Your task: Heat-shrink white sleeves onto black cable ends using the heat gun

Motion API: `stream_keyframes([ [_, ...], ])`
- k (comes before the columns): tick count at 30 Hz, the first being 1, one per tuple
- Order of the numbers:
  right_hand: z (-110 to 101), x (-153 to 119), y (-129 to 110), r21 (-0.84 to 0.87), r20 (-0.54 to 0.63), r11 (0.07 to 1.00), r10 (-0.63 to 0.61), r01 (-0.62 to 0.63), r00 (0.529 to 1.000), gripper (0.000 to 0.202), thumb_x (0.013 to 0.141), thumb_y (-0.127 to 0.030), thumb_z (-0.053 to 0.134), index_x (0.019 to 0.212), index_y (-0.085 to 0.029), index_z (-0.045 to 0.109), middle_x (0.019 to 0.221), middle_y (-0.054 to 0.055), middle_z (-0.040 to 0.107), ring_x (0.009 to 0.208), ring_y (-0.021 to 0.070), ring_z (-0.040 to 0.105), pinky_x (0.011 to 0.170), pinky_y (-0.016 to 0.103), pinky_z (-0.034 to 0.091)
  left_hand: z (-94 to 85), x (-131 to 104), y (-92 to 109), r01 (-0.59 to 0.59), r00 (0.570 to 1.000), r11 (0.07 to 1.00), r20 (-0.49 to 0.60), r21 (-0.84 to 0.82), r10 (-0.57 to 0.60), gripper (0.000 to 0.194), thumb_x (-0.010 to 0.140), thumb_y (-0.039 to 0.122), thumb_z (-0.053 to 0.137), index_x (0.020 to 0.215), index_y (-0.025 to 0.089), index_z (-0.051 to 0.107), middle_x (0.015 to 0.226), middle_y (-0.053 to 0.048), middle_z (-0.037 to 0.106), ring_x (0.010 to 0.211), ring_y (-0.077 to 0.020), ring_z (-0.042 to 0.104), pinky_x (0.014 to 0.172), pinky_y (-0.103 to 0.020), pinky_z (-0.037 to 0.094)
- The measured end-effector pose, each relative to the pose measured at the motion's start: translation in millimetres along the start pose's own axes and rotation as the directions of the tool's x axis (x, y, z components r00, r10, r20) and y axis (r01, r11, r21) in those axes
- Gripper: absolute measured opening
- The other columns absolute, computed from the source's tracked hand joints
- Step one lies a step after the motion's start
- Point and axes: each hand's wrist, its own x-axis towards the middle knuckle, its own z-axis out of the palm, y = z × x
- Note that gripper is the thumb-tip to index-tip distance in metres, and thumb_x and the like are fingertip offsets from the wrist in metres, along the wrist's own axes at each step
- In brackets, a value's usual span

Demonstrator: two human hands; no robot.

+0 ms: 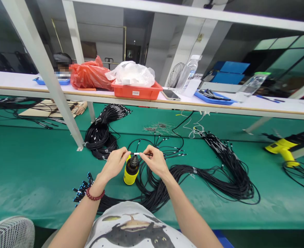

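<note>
A black cable with a white sleeve is stretched between my two hands, just above the dark nozzle of an upright yellow heat gun. My left hand pinches the cable on the left of the sleeve. On its right side, my right hand pinches it between thumb and fingers. Behind my hands, several loose cable ends with white marks fan out on the green mat. A thick bundle of black cables runs below my hands and off to the right.
Another coiled cable bundle lies at the left by a white shelf post. A second yellow tool rests far right. The shelf above holds a red bin, bottles and a phone. Another person's hand shows behind.
</note>
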Motion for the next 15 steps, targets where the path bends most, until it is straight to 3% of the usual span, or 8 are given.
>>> stream_keyframes([
  [15,2.9,2.6,10.3,-0.053,0.03,0.998,0.024,-0.022,0.999,0.02,0.078,-0.035,0.059,0.066,-0.02,0.051,0.062,-0.003,0.057,0.058,0.0128,0.053,0.057,0.023,0.042,0.8,-0.3,-0.2,0.019,1.0,1.0,0.008,-0.007,-0.019,0.028,0.093,0.037,0.04,0.072,0.02,0.048,0.061,0.004,0.047,0.06,-0.0132,0.042,0.056,-0.026,0.027],
])
